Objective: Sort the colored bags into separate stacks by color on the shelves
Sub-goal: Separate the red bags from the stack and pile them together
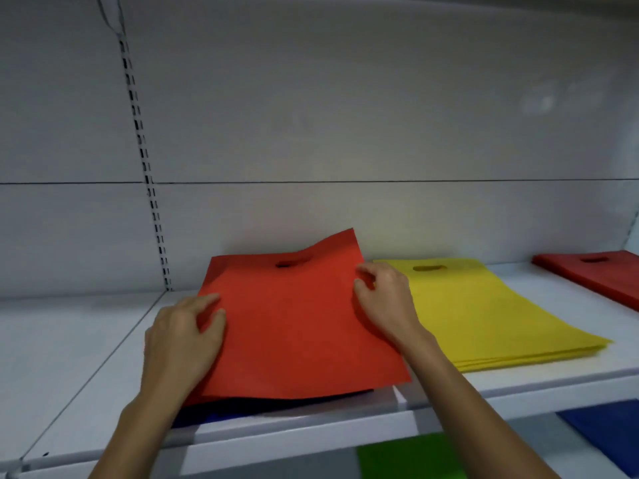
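A red bag [294,323] with a cut-out handle lies on top of a mixed pile on the white shelf [86,357]; its far right corner is lifted. My left hand [183,340] grips its left edge, thumb on top. My right hand [383,299] pinches its right edge near the top. A dark blue bag [221,414] peeks out beneath the red one at the front. To the right lies a stack of yellow bags [484,312]. Further right, at the frame edge, sits a stack of red bags [594,274].
The shelf's back panel [345,115] rises close behind the piles, with a slotted upright [152,202] at the left. On the lower shelf I see a green bag [411,458] and a blue bag [605,440]. The shelf's left part is bare.
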Tool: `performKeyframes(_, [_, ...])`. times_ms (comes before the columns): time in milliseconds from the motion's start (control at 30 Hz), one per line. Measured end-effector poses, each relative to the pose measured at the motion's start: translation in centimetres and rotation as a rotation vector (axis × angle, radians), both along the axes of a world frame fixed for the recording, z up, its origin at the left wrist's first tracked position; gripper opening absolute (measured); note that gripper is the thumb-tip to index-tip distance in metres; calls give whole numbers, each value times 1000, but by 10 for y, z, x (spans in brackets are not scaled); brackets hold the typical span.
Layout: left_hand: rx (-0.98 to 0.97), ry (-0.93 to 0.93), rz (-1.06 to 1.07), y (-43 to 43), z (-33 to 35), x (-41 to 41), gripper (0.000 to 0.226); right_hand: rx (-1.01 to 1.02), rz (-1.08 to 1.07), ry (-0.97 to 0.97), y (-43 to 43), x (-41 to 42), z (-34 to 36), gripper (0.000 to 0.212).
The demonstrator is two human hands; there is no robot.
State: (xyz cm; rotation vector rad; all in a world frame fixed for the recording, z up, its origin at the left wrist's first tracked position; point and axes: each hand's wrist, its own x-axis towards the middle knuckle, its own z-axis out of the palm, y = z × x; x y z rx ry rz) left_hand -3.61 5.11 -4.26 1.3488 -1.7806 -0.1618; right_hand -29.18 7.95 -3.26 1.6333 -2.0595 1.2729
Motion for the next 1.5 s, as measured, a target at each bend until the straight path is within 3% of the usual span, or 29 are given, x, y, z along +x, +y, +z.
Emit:
performKeyframes(233, [-22, -34, -368, 40, 6, -110, 40, 28, -165, 72, 99, -112, 18, 41])
performKeyframes(500, [-137, -112, -607, 122, 19, -268, 77, 46, -386, 63, 246, -246, 19, 45])
performKeyframes(600, [-133, -109, -645, 157, 20, -324, 70, 93, -400, 64, 293, -292, 26, 48])
performKeyframes(700, [-87, -92, -684, 188, 19, -373, 46, 108, -420, 60, 333, -333, 32, 47])
performKeyframes(833, [-67, -86, -718, 214, 17, -430, 46, 146, -450, 71, 366, -388, 36, 50])
performKeyframes(1067, [-59, -95, -733, 221, 22, -513, 65, 170, -475, 76, 367, -478, 42, 51])
performKeyframes(1200, [-69, -71, -674, 204, 26, -557, 65, 160, -417, 103, 334, -528, 53, 52])
performKeyframes(1333, [-57, -102, -593, 190, 29, -595, 51, 198, -346, 147, 305, -571, 56, 53])
performKeyframes(1500, [-52, -227, -479, 188, 25, -618, 65, 285, -270, 193, 271, -621, 46, 54])
